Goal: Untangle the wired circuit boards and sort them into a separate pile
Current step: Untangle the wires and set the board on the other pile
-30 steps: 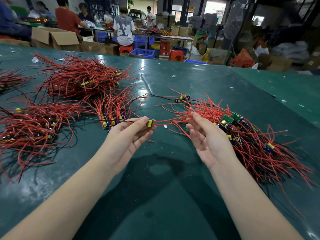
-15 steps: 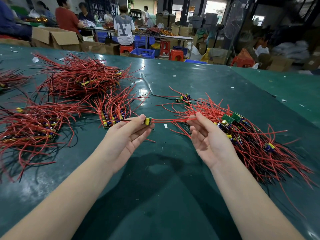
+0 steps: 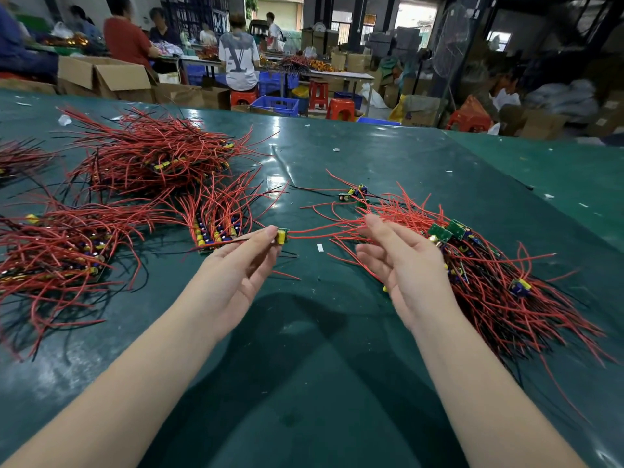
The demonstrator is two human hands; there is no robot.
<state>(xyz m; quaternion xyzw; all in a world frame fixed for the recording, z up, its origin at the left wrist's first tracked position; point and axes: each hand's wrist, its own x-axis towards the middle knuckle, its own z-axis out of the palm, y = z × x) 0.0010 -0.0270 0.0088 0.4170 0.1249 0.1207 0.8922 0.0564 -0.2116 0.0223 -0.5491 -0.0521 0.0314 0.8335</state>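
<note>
My left hand (image 3: 236,275) pinches a small green circuit board (image 3: 281,236) with a yellow part at its fingertips. That board's red wire (image 3: 320,232) runs right into the tangled pile of red-wired boards (image 3: 489,282). My right hand (image 3: 401,268) hovers at the left edge of that tangle, fingers loosely spread, holding nothing. A neat row of sorted boards (image 3: 216,231) lies just left of my left hand, wires fanned away from me.
Three more heaps of red-wired boards lie on the green table (image 3: 320,383): one at the far left (image 3: 152,157), one at the near left (image 3: 50,255), one at the left edge (image 3: 17,160). A few loose boards (image 3: 353,194) sit behind the tangle. People work at benches beyond.
My left hand has drawn the pinched board a little to the left, pulling its red wire straight. My right hand has let the wire go and opened its fingers.
</note>
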